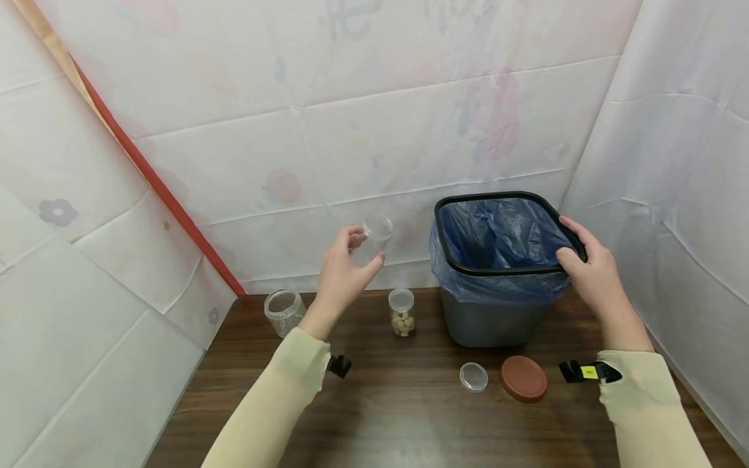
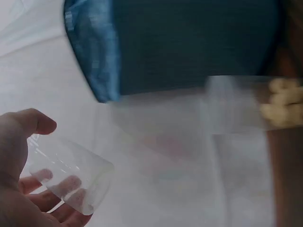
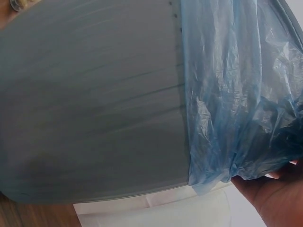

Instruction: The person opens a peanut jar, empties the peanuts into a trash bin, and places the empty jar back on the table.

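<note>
My left hand (image 1: 344,276) holds a clear plastic cup (image 1: 378,229) above the table, to the left of a grey trash bin (image 1: 488,318). In the left wrist view the cup (image 2: 71,175) lies tilted, with fingers behind it and the thumb near its rim; nothing shows inside it. My right hand (image 1: 591,270) grips the bin's black rim at its right side. A blue bag (image 1: 497,227) lines the bin and folds down over the outside; the right wrist view shows this fold (image 3: 218,94) close up.
A lidded jar of pale round pieces (image 1: 402,318) stands left of the bin. Further left is a clear open jar (image 1: 285,313), partly behind the left arm. In front of the bin lie a small clear lid (image 1: 473,377) and a reddish-brown lid (image 1: 523,378). White cloth (image 1: 363,156) hangs behind.
</note>
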Demonstrator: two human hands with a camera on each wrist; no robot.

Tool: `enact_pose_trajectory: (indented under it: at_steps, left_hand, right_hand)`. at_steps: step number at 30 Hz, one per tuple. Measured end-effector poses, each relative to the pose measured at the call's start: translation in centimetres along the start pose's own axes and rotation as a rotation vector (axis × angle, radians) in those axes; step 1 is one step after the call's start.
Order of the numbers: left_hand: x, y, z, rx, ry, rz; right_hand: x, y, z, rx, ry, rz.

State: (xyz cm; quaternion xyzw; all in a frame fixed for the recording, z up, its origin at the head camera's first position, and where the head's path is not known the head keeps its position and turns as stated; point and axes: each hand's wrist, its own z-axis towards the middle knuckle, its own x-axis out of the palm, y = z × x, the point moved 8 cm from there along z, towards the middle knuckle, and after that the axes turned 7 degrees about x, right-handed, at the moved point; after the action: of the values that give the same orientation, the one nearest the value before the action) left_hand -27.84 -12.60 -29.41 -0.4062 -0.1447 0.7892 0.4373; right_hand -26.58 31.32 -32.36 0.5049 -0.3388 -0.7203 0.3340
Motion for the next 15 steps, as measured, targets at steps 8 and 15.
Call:
enact_pose_trajectory:
  at_steps: [8,15]
  left_hand:
    - [0.8,5.3,-4.9,-0.148,0.008,0.044]
    - [1.6,9.3,-8.6,-0.26,0.01,0.077]
  right_hand:
    - [0.0,0.0,-0.1,0.002,0.008,0.014]
    - [0.0,-0.1,0.0,0.003,-0.007,0.021]
